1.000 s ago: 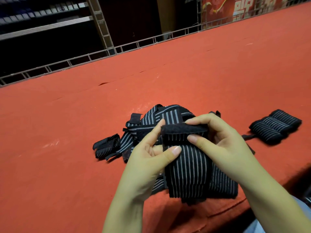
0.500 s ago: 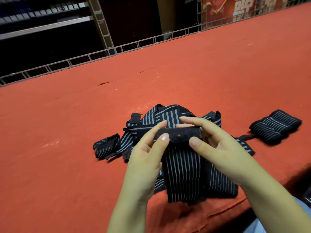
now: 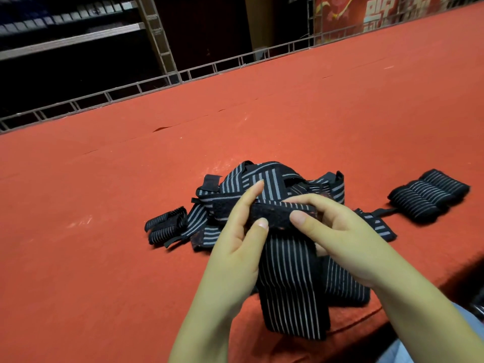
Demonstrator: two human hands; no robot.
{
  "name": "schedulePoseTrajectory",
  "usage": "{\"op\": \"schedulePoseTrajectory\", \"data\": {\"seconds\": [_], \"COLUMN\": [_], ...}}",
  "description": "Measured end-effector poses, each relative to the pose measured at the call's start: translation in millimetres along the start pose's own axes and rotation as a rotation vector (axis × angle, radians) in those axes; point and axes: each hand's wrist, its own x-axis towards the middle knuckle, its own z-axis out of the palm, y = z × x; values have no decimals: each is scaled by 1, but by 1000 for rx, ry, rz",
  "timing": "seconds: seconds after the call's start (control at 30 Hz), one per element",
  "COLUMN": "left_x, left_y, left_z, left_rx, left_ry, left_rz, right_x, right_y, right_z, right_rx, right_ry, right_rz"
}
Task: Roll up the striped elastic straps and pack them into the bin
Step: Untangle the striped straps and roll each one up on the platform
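Note:
A black elastic strap with grey stripes [image 3: 290,289] hangs from both my hands above the red table. Its top end is rolled into a tight tube between my fingers. My left hand [image 3: 235,247] pinches the left end of the roll, thumb in front and fingers behind. My right hand [image 3: 337,237] pinches the right end the same way. Behind my hands lies a loose heap of unrolled striped straps [image 3: 264,179]. Three rolled straps [image 3: 429,195] lie side by side at the right. No bin is in view.
Two small rolled straps [image 3: 165,226] lie left of the heap. The red felt table [image 3: 104,258] ends at a wire rail [image 3: 183,74] along the back. Its front edge runs just below my right wrist.
The strap's top end has been rolled further, from a flat fold into a tight tube. My hands have shifted slightly upward and away from me.

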Motion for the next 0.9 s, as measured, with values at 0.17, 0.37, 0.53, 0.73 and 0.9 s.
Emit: {"op": "schedulePoseTrajectory", "data": {"seconds": [0.17, 0.37, 0.53, 0.73, 0.9], "left_x": [2, 0, 4, 6, 5], "left_y": [-9, -7, -1, -3, 3], "left_z": [5, 12, 11, 8, 12], "left_rx": [35, 41, -8, -15, 8], "left_ry": [54, 55, 74, 150, 193], "left_rz": [28, 54, 68, 41, 49], "right_x": [1, -2, -3, -5, -4], "right_y": [-2, -7, -3, -2, 2], "right_z": [-4, -6, -3, 2, 2], "right_rx": [110, 64, -132, -249, -255], "right_ry": [93, 170, 220, 137, 62], "right_rz": [-90, -247, -353, -422, -434]}}
